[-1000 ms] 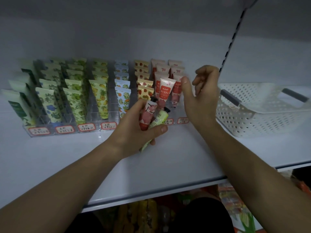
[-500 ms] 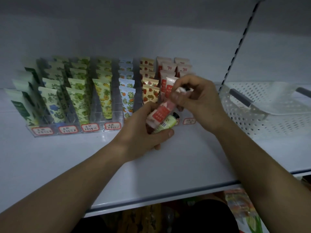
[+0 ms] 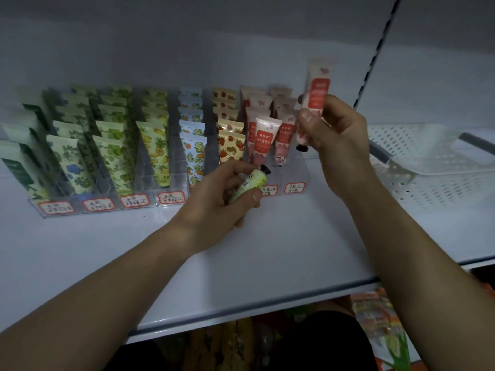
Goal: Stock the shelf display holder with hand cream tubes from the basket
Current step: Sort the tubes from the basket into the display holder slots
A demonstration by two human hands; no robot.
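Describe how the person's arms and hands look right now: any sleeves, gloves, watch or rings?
Both forearms are bare up to the frame edge, with no sleeve in view. The left hand and right hand are ungloved. No watch, bracelet or band shows at either wrist, and no ring shows on the visible fingers. The nails look short and unpainted, though the light is dim.

**A:** What surrounds the work area?

**B:** A white shelf [image 3: 267, 253] spans the view, with a pale back wall [image 3: 241, 57] behind it. A dark slotted upright strip [image 3: 375, 57] runs diagonally down the wall at upper right.

**A:** Anything lower down?

**B:** Beneath the shelf's front edge, dim colourful packaged goods [image 3: 380, 325] sit on a lower level at right, too blurred to identify. Small red-bordered handwritten price labels [image 3: 171, 197] line the front; their writing is unreadable.
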